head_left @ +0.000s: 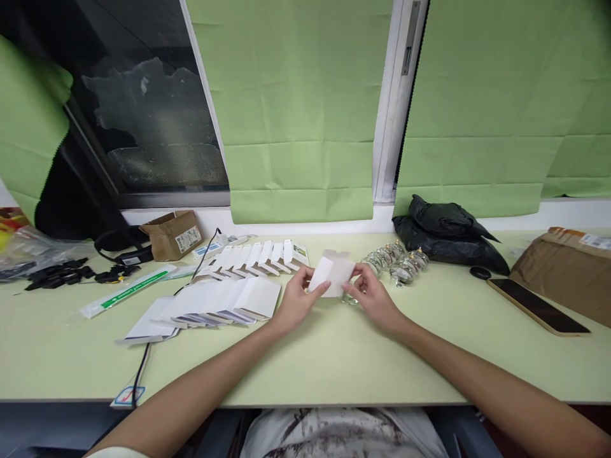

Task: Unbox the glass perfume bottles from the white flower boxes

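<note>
A small white cardboard box, its top flap raised, is held above the table between both hands. My left hand pinches its left side, thumb across the front. At its right edge, the fingers of my right hand are closed on it too. Just below the box, partly hidden by my right hand, lies a clear glassy object. Several shiny round ornaments with gold-coloured tops stand in rows behind my right hand. Left of my hands lie a fanned stack of flat white boxes and a row of upright white boxes.
At the right are a phone, a black round cap, a brown package and black plastic bags. At the left sit an opened brown carton, a green-and-white packet and a black cable.
</note>
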Available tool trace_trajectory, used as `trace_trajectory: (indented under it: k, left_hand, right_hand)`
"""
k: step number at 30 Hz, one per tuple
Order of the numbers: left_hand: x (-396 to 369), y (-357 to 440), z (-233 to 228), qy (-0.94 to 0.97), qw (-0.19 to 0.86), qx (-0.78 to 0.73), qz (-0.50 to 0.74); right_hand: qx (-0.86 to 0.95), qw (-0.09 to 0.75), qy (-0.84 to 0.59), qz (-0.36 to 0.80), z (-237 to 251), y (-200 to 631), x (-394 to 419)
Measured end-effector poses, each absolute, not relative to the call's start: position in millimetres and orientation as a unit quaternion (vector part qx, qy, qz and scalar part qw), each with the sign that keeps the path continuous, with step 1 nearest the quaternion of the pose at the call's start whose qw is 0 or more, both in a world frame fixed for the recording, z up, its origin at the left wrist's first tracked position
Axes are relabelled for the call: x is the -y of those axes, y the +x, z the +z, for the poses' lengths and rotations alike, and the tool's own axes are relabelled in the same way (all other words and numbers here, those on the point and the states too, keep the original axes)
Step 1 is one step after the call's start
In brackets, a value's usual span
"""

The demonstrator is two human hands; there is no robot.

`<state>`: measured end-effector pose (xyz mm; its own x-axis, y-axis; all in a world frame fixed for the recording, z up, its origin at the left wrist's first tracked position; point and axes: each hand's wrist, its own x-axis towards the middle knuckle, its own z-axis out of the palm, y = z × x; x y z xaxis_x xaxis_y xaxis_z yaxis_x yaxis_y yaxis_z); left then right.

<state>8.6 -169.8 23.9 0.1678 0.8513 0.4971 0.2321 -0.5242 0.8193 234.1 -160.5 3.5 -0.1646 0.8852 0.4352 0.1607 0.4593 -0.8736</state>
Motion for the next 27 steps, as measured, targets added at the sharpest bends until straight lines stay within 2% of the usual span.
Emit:
trace_trajectory:
  k: [3,5,8,11,14,17,19,23,25,27]
  left_hand:
    - [177,9,27,0.728,0.177,-0.376,0.546]
    - [181,10,29,0.766,0.116,-0.353,0.524]
    - [186,11,31,0.82,0.087,-0.313,0.471]
    - [190,11,34,0.862,0.095,-0.274,0.415]
    - [192,11,37,0.862,0.113,-0.273,0.412]
    - [186,9,36,0.8,0.142,-0.328,0.482]
    - [178,7,34,0.76,0.215,-0.361,0.495]
    - [161,-1,25,0.711,0.431,-0.351,0.431]
    - [155,-3,23,0.685,0.461,-0.359,0.435]
    - [152,-6,23,0.675,0.443,-0.385,0.447]
  right_hand:
    - [0.671,0.534,-0.406,0.316,7,234,164]
    - [0.701,0.503,-0.372,0.342,11,233,169]
    - [0.73,0.46,-0.323,0.389,12,231,175]
    - [0.69,0.48,-0.334,0.427,8,229,173]
    - [0.642,0.509,-0.327,0.47,3,229,167]
    - [0.619,0.518,-0.312,0.501,2,230,166]
    - [0.617,0.516,-0.308,0.509,3,230,168]
    - [0.634,0.503,-0.311,0.498,5,229,170]
    - [0.642,0.494,-0.32,0.492,5,228,169]
    - [0.651,0.487,-0.33,0.48,5,229,167]
